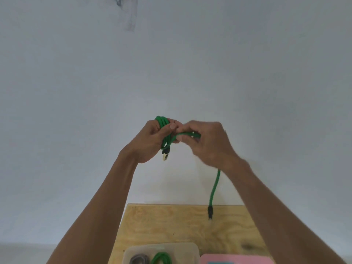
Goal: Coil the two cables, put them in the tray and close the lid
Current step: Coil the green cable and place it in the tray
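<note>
1. Your left hand (150, 141) is curled round a bundle of loops of the green cable (164, 128), thumb pressed across the strands; one plug (165, 156) hangs out of the bundle at 6 o'clock, just below your palm.
2. Your right hand (207, 141) pinches the running length just at 3 o'clock of the bundle, fingers curled over it. The hand is blurred, so how tightly it holds is hard to tell.
3. From under your right wrist the loose tail (215, 187) drops toward 6 o'clock, ending in a dark plug (210, 213) that hangs over the far edge of the wooden table (171, 225).
4. The cable looks light, braided and limp, though springy enough that loops will probably fan open if your thumb lifts. Hold by the cord, not the plugs.
5. The tray (192, 251) sits at the bottom edge, at 6 o'clock of your hands, well below them; a green coil (162, 258) and a grey coil (139, 261) already lie inside it. A pink object (238, 259) lies just beside it at 3 o'clock; I cannot tell whether it is the lid.
</note>
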The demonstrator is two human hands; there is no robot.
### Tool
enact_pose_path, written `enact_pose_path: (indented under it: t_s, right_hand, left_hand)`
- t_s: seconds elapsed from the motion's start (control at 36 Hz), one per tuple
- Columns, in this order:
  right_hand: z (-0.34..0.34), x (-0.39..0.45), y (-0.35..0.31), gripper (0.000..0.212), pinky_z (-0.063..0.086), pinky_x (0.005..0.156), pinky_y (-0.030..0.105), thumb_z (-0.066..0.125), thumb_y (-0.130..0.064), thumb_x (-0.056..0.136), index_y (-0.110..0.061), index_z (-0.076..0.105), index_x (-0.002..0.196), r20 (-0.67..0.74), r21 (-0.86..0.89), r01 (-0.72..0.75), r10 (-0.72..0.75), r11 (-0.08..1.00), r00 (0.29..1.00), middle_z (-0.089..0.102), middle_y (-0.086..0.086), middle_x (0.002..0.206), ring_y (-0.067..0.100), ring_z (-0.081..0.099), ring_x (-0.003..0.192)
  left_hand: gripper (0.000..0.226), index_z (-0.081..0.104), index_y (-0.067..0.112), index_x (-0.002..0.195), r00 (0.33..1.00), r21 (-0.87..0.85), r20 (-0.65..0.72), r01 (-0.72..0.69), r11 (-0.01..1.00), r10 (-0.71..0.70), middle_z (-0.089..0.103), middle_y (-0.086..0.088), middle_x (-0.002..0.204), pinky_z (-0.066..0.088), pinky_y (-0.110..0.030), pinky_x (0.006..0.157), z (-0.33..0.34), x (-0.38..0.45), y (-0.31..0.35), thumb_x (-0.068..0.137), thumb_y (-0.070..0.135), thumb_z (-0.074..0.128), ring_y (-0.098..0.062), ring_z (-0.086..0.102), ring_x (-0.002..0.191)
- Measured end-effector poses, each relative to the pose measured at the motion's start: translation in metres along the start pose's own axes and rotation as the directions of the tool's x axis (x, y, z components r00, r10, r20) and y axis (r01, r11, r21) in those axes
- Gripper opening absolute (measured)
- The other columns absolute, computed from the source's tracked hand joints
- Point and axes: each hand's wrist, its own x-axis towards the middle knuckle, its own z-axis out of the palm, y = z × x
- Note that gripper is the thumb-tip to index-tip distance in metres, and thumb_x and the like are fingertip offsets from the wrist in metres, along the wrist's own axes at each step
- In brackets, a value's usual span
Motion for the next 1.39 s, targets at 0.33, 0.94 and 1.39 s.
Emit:
enact_pose_path:
  t_s: [0.33,0.94,1.39]
  right_hand:
    - [-0.02,0.055,0.013,0.018,0.051,0.061,0.042,0.088,-0.005,0.069,0.001,0.076,0.081,0.166,0.408,0.071,-0.151,0.91,0.975,0.073,0.013,0.073,0.04,0.064,0.065]
    - [0.073,-0.05,0.001,0.027,0.026,0.045,0.038,0.06,-0.027,0.099,-0.013,0.07,0.079,-0.001,0.659,-0.319,0.425,0.681,0.905,0.055,0.01,0.056,0.028,0.028,0.049]
    - [0.058,-0.058,-0.021,0.023,0.049,0.059,0.02,0.056,-0.013,0.097,-0.012,0.071,0.114,0.013,0.28,-0.297,0.306,0.913,0.952,0.068,-0.002,0.072,0.008,0.057,0.059]
  left_hand:
    - [0.069,0.064,0.001,0.097,0.95,-0.257,0.195,0.289,0.922,-0.243,0.065,-0.015,0.071,0.05,-0.03,0.064,0.024,-0.021,0.018,0.098,0.059,0.026,-0.022,0.056,0.058]
    - [0.025,0.063,0.006,0.097,0.994,-0.432,0.021,-0.087,0.898,0.107,0.064,-0.005,0.072,0.048,-0.028,0.067,0.01,0.013,0.022,0.104,0.017,0.042,-0.015,0.054,0.059]
    - [0.02,0.06,0.004,0.099,0.971,-0.276,-0.223,-0.149,0.949,0.087,0.067,-0.002,0.073,0.049,-0.029,0.071,-0.007,0.019,0.005,0.105,0.014,0.044,-0.016,0.057,0.063]
